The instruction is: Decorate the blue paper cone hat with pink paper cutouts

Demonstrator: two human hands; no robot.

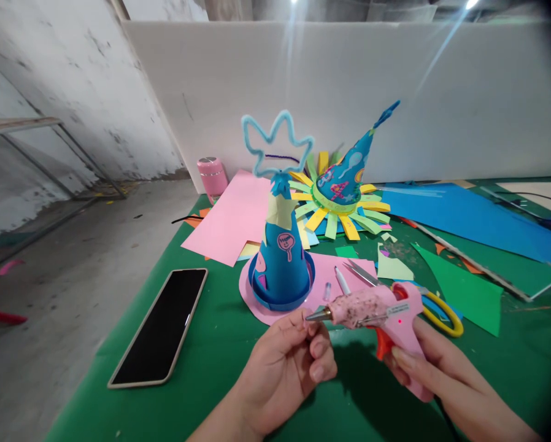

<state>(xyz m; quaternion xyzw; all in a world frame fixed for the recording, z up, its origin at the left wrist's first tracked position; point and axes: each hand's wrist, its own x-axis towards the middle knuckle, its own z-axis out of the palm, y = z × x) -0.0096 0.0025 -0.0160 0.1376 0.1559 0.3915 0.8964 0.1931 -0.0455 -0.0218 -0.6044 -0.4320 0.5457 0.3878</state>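
Right hand (450, 368) wrapped round the grip of the pink glue gun (372, 306), nozzle (320, 315) aimed left. Trigger (384, 344) is just by its fingers; can't tell if it's squeezed. Left hand (287, 362) palm up, fingers curled, thumb and index drawn together right at the nozzle. Possibly a tiny piece in that pinch; too small to confirm, so can't tell if it's gripping.

Blue cone hat (280, 264) upright on the table (211, 393), just beyond the left hand, on a pink paper disc (246, 298), blue band (257, 296) around its base. Light blue pipe-cleaner shape (245, 130) stands on its tip. Second hat (349, 175) leans behind, to the right, strips fanned around it. White pen (342, 281) and yellow-handled scissors (445, 314) lie beyond the gun; phone (162, 328) off to the left.

My read: glue dosing at the left fingertips. Next move calls for a steady nozzle, small controlled bead, skin clear of hot metal.
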